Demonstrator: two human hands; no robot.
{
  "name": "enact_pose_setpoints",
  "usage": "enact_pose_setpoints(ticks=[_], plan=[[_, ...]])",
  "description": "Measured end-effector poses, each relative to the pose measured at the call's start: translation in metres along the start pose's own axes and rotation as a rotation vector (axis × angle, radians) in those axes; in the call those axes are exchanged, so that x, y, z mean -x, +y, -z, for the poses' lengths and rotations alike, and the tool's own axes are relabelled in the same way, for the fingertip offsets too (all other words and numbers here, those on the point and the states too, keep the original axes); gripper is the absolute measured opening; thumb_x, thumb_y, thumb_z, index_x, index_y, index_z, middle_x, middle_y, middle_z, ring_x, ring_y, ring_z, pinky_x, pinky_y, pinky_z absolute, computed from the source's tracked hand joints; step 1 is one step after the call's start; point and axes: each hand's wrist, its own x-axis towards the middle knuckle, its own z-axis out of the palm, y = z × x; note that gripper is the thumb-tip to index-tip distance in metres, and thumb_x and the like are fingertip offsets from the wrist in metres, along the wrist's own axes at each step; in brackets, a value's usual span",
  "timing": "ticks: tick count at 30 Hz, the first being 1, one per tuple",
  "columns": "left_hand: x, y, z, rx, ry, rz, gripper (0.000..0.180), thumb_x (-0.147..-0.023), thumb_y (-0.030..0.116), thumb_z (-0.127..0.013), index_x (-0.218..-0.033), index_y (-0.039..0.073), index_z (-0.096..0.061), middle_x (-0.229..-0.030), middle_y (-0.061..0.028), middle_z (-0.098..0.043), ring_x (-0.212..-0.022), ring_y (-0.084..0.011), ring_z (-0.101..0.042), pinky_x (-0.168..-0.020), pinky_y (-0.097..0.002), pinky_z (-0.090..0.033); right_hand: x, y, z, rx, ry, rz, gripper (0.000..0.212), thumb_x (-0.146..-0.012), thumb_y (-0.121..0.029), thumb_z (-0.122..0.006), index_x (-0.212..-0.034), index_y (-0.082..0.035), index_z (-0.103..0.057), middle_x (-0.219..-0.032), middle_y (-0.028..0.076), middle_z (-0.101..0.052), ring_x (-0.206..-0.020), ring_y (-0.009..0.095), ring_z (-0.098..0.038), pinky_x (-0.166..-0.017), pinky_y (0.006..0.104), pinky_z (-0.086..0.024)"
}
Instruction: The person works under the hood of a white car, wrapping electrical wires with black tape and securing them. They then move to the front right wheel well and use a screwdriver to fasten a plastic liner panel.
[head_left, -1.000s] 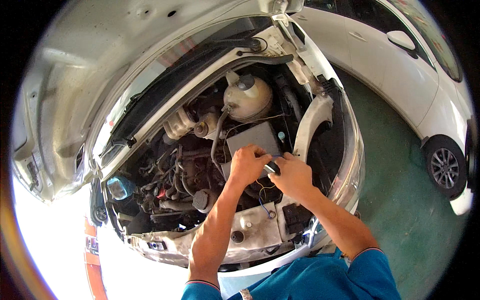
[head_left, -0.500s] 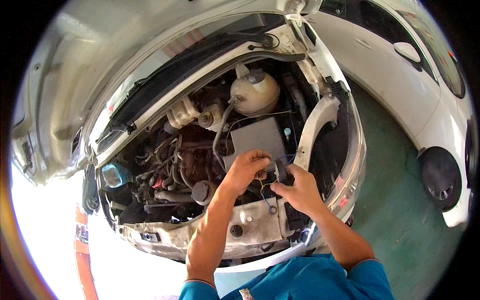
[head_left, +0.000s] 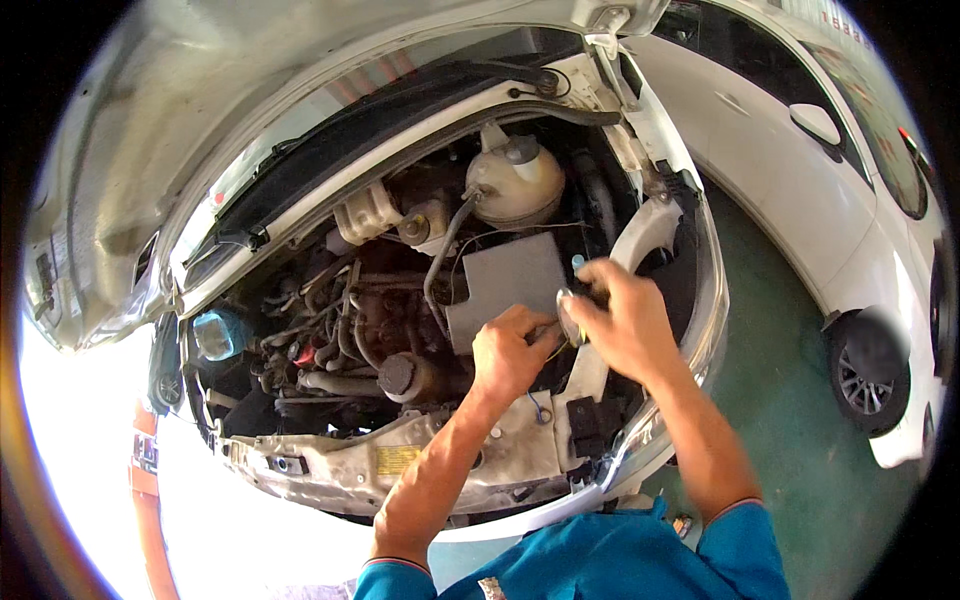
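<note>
Yellow wire [head_left: 559,350] near the grey box [head_left: 508,275], left hand [head_left: 510,350] looks like it's pinching it, probably for steadiness, while the blurry right hand [head_left: 630,322] grips some roundish thing [head_left: 569,316]

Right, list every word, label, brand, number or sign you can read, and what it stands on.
Yellow label on the pale front panel: too small to read.
Red characters on a pale surface, upper right: too blurred to quote.
Nothing else is legible.
</note>
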Motion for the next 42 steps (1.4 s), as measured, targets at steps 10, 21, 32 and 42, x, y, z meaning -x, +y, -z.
enact_pose_setpoints(ticks=[10,21,32,42], plan=[[0.000,0.004,-0.015,-0.250,0.241,-0.295,0.011,-0.082,0.013,-0.077,-0.087,0.008,-0.068,-0.076,-0.0069,-0.065,-0.063,-0.0265,-0.066,-0.057,-0.0353,-0.051,-0.124,0.051,-0.054,0.285,-0.512,-0.086,0.046,-0.082,-0.041,-0.071,-0.078,0.005,-0.069,-0.061,0.018,-0.064,-0.058,0.032,-0.067,-0.057,0.0422,-0.051],[-0.010,-0.008,-0.007,-0.475,0.150,-0.341,0.012,-0.083,0.014,-0.074,-0.095,0.012,-0.072,-0.076,-0.0047,-0.064,-0.064,-0.0247,-0.065,-0.055,-0.0355,-0.051,-0.094,0.079,-0.084,-0.035,-0.654,-0.136,0.045,-0.087,-0.036,-0.069,-0.076,0.007,-0.067,-0.064,0.017,-0.063,-0.059,0.025,-0.060,-0.057,0.0383,-0.047],[-0.018,0.000,-0.005,-0.267,0.036,-0.087,0.013,-0.090,0.016,-0.068,-0.093,0.004,-0.067,-0.089,-0.0136,-0.068,-0.079,-0.0370,-0.067,-0.067,-0.0435,-0.052,0.027,0.067,-0.051,0.148,-0.234,-0.067,0.040,-0.080,-0.035,-0.077,-0.091,0.003,-0.069,-0.089,0.022,-0.068,-0.087,0.038,-0.069,-0.078,0.0473,-0.054],[-0.021,-0.011,0.005,-0.032,-0.138,0.140,0.023,-0.091,0.020,-0.066,-0.101,0.000,-0.071,-0.087,-0.0178,-0.072,-0.080,-0.0313,-0.071,-0.072,-0.0382,-0.054,0.045,0.047,-0.059,-0.023,-0.096,-0.239,0.034,-0.079,-0.026,-0.069,-0.098,0.003,-0.066,-0.093,0.023,-0.068,-0.087,0.041,-0.067,-0.076,0.0490,-0.053]])
